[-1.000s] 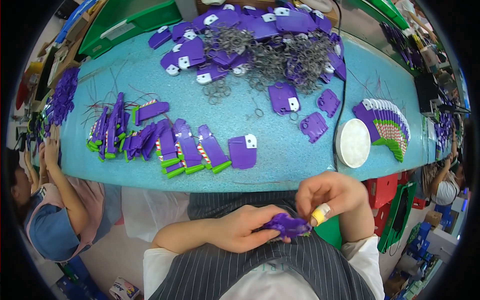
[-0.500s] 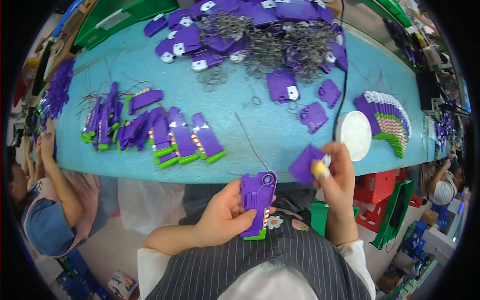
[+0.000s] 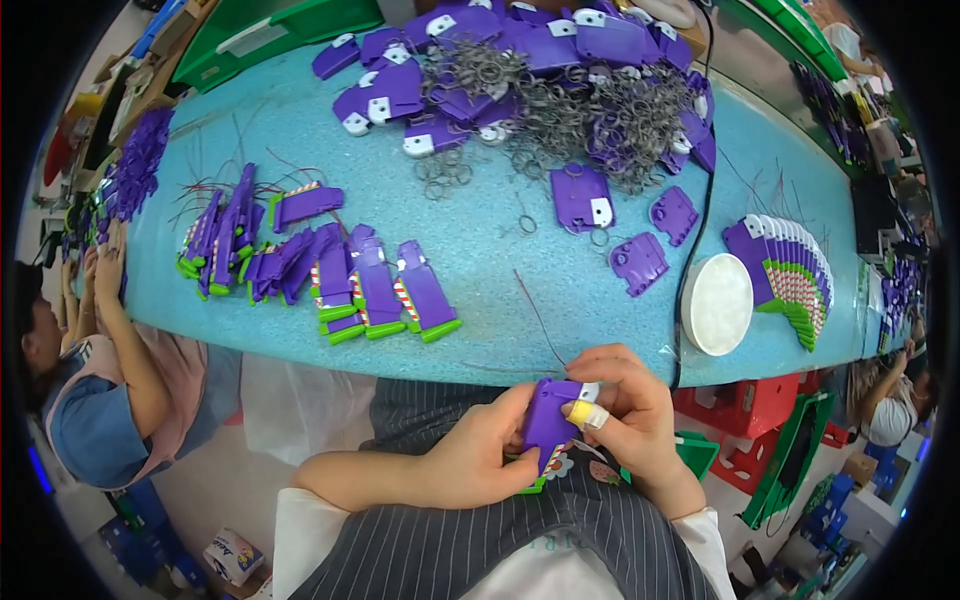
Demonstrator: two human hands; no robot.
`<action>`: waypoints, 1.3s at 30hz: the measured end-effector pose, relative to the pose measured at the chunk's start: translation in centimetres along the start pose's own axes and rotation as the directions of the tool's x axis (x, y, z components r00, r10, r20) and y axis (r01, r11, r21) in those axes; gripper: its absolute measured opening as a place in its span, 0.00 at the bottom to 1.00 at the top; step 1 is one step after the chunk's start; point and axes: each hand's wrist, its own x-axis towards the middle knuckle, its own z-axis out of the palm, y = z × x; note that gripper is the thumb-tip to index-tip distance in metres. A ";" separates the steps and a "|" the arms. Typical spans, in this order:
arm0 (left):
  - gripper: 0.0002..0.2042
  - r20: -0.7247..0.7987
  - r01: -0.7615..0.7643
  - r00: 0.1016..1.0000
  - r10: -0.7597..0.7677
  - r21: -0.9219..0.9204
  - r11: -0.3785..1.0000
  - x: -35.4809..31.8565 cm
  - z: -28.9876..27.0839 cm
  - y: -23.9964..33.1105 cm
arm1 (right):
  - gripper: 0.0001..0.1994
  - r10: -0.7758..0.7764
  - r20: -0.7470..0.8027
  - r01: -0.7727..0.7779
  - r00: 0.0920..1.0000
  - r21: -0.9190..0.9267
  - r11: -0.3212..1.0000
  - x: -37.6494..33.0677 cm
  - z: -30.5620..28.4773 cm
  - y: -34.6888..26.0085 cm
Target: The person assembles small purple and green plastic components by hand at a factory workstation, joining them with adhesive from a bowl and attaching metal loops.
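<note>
Left hand (image 3: pixel 480 460) and right hand (image 3: pixel 625 415) both grip one purple tag (image 3: pixel 550 420); one white disc (image 3: pixel 717 303) nearby.

Smooth purple plastic formed the tag (image 3: pixel 550 420) held in both hands. Thin metal rings (image 3: pixel 560 110) lay heaped on a speckled, matt turquoise table (image 3: pixel 480 250). A white plastic disc (image 3: pixel 717 304) looked smooth.

Finished pieces (image 3: pixel 375 290) left on the table (image 3: pixel 480 250), ring pile (image 3: pixel 560 110) behind, round dish (image 3: pixel 717 303) right, fanned stack (image 3: pixel 795 280) beside it.

Both hands meet below the bench's near edge: left hand (image 3: pixel 480 462) curled, right hand (image 3: pixel 625 415) fingers bent, forearms angled inward
</note>
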 end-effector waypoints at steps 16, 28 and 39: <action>0.15 0.175 -0.432 0.899 0.401 0.501 0.750 0.2 -0.6 0.3 | 0.09 -0.005 0.055 -0.032 0.998 0.657 0.753 -0.8 1.1 0.7; 0.08 0.153 -0.397 0.913 0.378 0.544 0.739 3.1 -2.2 2.1 | 0.11 -0.382 0.032 0.378 0.923 -0.250 0.892 1.0 -0.6 0.4; 0.13 -0.273 -0.443 0.841 0.468 0.151 0.884 2.6 -1.8 -0.6 | 0.07 -0.253 0.017 0.242 0.967 -0.357 0.902 -0.2 0.5 0.7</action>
